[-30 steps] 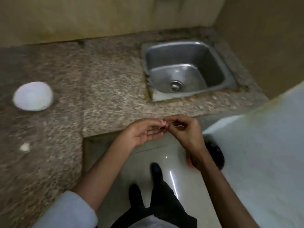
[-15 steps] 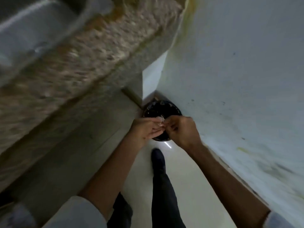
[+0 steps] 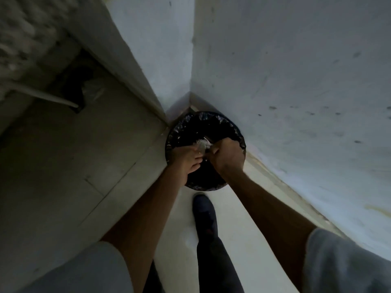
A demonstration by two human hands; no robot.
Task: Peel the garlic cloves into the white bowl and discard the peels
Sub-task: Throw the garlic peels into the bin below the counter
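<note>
Blocking the bin [image 3: 232, 126] — fingers [image 3: 196, 160] pinching peels [image 3: 203, 143], shoe [image 3: 204, 210] near.

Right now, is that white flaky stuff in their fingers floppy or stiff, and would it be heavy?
Probably floppy: the garlic peel looks thin and ragged between the left hand and right hand. Likely very light, so it may flutter rather than drop straight into the black-lined bin below.

The person is wearing a pale grey top — its left sleeve [image 3: 84, 269] and right sleeve [image 3: 347, 263] are leaving the forearms bare down to the left hand [image 3: 186, 159] and right hand [image 3: 227, 157]. Dark trousers [image 3: 218, 269] and a dark shoe [image 3: 204, 212] are showing below.
</note>
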